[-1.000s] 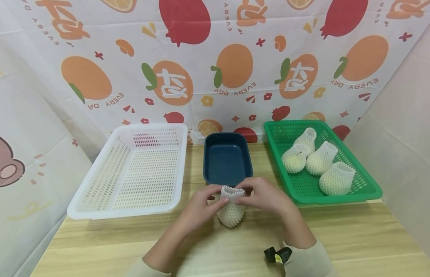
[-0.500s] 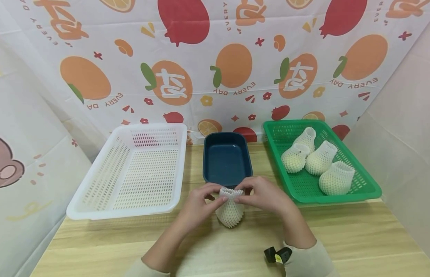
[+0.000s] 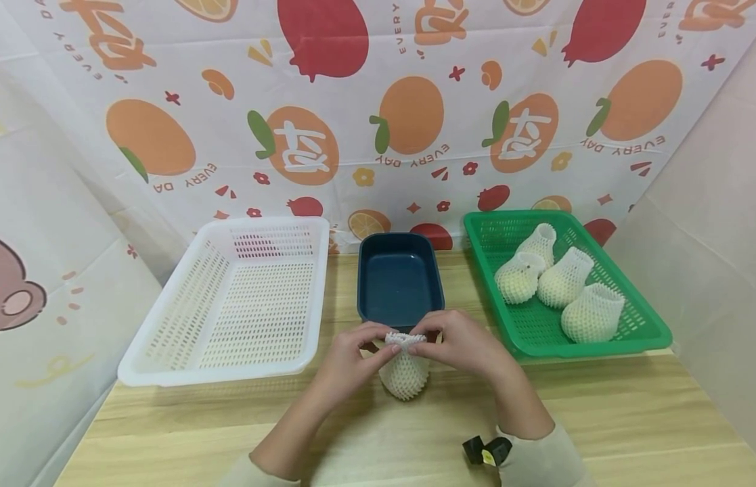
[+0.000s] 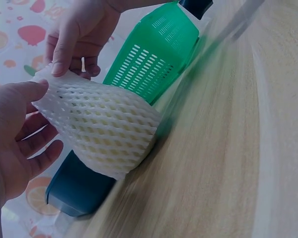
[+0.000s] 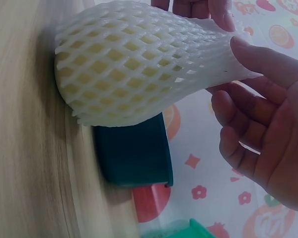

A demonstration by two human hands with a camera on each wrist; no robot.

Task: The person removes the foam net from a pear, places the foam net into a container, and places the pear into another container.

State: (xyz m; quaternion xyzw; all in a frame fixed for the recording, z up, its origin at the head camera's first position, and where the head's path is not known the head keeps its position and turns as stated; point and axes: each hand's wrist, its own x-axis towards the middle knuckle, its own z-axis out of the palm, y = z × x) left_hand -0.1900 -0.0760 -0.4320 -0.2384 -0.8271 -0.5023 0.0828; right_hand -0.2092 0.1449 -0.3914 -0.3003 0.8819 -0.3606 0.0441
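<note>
In the middle of the table's front part stands a pale yellow fruit in a white foam net sleeve (image 3: 405, 377), its wider end down on the wood. My left hand (image 3: 353, 356) pinches the left side of the net's upper rim between thumb and fingers. On the opposite side, my right hand (image 3: 461, 343) does the same. In the right wrist view the foam net sleeve (image 5: 124, 64) tapers toward the hands, and yellow shows through its diamond holes. The left wrist view has the foam net sleeve (image 4: 109, 124) stretched between both thumbs. The fruit's kind is hidden by the net.
A dark blue bin (image 3: 397, 284) stands just behind the hands. To the left is a white perforated basket (image 3: 262, 304). A green basket (image 3: 597, 351) at the right holds several netted fruits (image 3: 560, 279). A black device (image 3: 487, 450) sits at my right sleeve.
The net's rim, round and gaping a second ago, now looks flatter and lower between the fingers. Both hands have shifted only slightly; the fruit stays in place.
</note>
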